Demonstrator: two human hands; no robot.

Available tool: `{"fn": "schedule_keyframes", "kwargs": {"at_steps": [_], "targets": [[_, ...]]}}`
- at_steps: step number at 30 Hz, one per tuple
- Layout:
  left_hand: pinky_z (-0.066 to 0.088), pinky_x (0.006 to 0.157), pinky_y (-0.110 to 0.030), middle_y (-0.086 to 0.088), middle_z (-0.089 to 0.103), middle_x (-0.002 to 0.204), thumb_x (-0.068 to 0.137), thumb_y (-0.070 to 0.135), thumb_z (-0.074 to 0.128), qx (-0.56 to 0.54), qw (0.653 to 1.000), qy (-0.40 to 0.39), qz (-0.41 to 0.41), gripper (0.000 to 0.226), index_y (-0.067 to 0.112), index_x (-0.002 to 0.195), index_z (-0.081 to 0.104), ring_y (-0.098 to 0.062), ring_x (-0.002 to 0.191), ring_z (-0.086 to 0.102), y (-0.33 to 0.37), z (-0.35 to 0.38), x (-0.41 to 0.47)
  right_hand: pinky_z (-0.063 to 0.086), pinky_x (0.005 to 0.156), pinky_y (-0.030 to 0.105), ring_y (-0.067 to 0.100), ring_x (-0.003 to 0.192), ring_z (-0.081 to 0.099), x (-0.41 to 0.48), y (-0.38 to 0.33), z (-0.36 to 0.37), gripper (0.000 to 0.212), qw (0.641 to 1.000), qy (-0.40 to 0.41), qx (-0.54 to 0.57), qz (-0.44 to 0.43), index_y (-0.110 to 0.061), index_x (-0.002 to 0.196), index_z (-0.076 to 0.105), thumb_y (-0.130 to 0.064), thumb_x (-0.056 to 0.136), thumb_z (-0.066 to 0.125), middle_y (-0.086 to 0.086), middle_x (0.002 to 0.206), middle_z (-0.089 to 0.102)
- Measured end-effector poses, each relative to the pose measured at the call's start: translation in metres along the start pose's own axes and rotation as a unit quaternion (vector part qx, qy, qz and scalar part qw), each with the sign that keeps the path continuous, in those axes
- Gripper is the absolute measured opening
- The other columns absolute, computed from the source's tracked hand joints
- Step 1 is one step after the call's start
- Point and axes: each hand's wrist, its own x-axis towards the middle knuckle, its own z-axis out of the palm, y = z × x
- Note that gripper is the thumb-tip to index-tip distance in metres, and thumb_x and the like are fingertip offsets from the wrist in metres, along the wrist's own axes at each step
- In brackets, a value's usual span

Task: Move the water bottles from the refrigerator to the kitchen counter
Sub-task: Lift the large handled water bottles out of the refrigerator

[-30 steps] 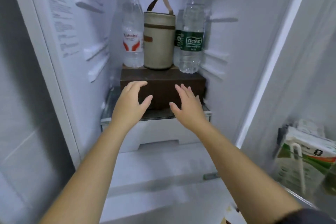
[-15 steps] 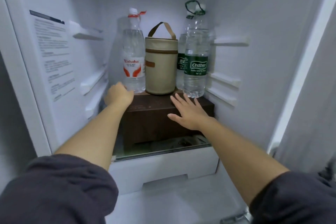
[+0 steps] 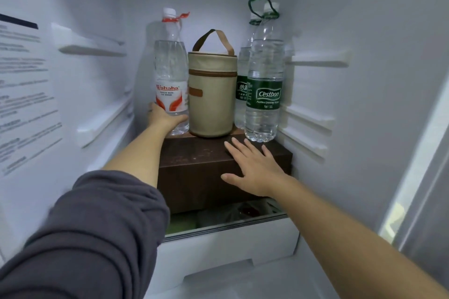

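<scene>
Inside the open refrigerator, a clear water bottle with a red and white label (image 3: 171,68) stands upright on a dark brown box (image 3: 206,155). My left hand (image 3: 163,118) wraps around the base of this bottle. A taller bottle with a green label (image 3: 265,80) stands at the box's right end, and a second green-label bottle (image 3: 243,85) is half hidden behind it. My right hand (image 3: 255,168) hovers with spread, straight fingers over the box's front right corner, just below the green-label bottle, holding nothing.
A beige cylindrical zip bag with a brown handle (image 3: 212,94) stands between the bottles. White shelf rails (image 3: 308,124) line both fridge walls. A glass shelf over a white drawer (image 3: 226,247) lies beneath the box. A printed sticker (image 3: 24,94) covers the left wall.
My left hand moved forward from the box's left corner and closed around the base of the red-label bottle. My right hand crept slightly nearer the green-label bottle. The camera moved closer.
</scene>
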Motion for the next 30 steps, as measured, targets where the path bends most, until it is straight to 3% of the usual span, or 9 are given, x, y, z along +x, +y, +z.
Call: {"fn": "schedule_keyframes", "kwargs": {"at_steps": [4,12,17,21,23,25,27,30], "targets": [[0.045,0.099,-0.044,-0.011,0.053,0.131,0.069,0.028,0.086,-0.023,1.0,-0.007,0.006,0.085,0.012,0.135,0.035,-0.03,0.122,0.053,-0.006,0.002,0.007,-0.003,0.119,0.054,0.017,0.151,-0.011,0.002,0.001,0.003,0.085,1.0,0.003,0.01,0.001,-0.038,0.155,-0.006,-0.071,0.091,0.038,-0.011,0.164,-0.01],[0.051,0.096,-0.045,-0.004,0.061,0.122,0.06,0.044,0.089,0.014,1.0,-0.001,0.017,0.083,0.02,0.128,0.047,-0.026,0.113,0.06,-0.01,-0.017,-0.042,-0.002,0.119,0.054,0.018,0.152,-0.007,0.001,-0.001,0.002,0.087,1.0,0.005,0.009,0.006,-0.036,0.156,-0.005,-0.072,0.09,0.039,-0.01,0.165,-0.008],[0.049,0.086,-0.036,0.0,0.063,0.119,0.05,0.055,0.089,0.034,0.998,0.005,0.045,0.082,0.026,0.114,0.045,-0.023,0.11,0.06,-0.009,-0.028,-0.095,-0.002,0.12,0.054,0.019,0.151,-0.009,-0.002,-0.004,-0.003,0.087,1.0,-0.015,0.003,0.006,-0.034,0.156,-0.006,-0.071,0.091,0.039,-0.009,0.165,-0.008],[0.044,0.076,-0.029,0.004,0.06,0.109,0.056,0.054,0.087,0.035,0.996,-0.02,0.074,0.075,0.028,0.108,0.04,-0.021,0.108,0.06,-0.005,-0.033,-0.121,-0.001,0.12,0.052,0.018,0.151,-0.009,-0.004,-0.005,-0.014,0.085,0.999,-0.048,0.009,0.005,-0.031,0.157,-0.003,-0.067,0.093,0.041,-0.007,0.165,-0.004],[0.043,0.074,-0.028,0.005,0.058,0.106,0.059,0.052,0.086,0.034,0.996,-0.028,0.077,0.074,0.027,0.109,0.039,-0.021,0.107,0.06,-0.003,-0.034,-0.125,0.005,0.121,0.049,0.019,0.152,0.0,0.0,-0.002,-0.025,0.081,0.995,-0.087,0.048,0.017,-0.028,0.158,0.007,-0.061,0.094,0.045,-0.004,0.165,0.006],[0.043,0.075,-0.027,0.004,0.058,0.111,0.06,0.051,0.086,0.037,0.996,-0.035,0.076,0.074,0.026,0.11,0.037,-0.02,0.105,0.059,-0.003,-0.035,-0.125,0.021,0.119,0.043,0.022,0.148,0.022,0.006,0.0,-0.045,0.076,0.985,-0.081,0.141,0.052,-0.023,0.156,0.022,-0.054,0.094,0.054,0.002,0.162,0.023],[0.043,0.073,-0.025,0.006,0.055,0.109,0.061,0.05,0.086,0.035,0.995,-0.04,0.079,0.074,0.027,0.11,0.036,-0.016,0.1,0.056,-0.003,-0.036,-0.125,0.033,0.112,0.038,0.023,0.141,0.037,0.015,-0.002,-0.074,0.076,0.967,-0.017,0.243,0.073,-0.018,0.153,0.029,-0.048,0.091,0.061,0.006,0.157,0.035],[0.042,0.067,-0.019,0.008,0.052,0.107,0.064,0.05,0.085,0.028,0.995,-0.041,0.088,0.072,0.027,0.113,0.037,-0.012,0.099,0.054,-0.006,-0.034,-0.125,0.04,0.103,0.04,0.024,0.138,0.04,0.034,-0.018,-0.124,0.081,0.933,0.066,0.349,0.059,-0.021,0.153,0.029,-0.057,0.088,0.06,0.004,0.157,0.034]]}}
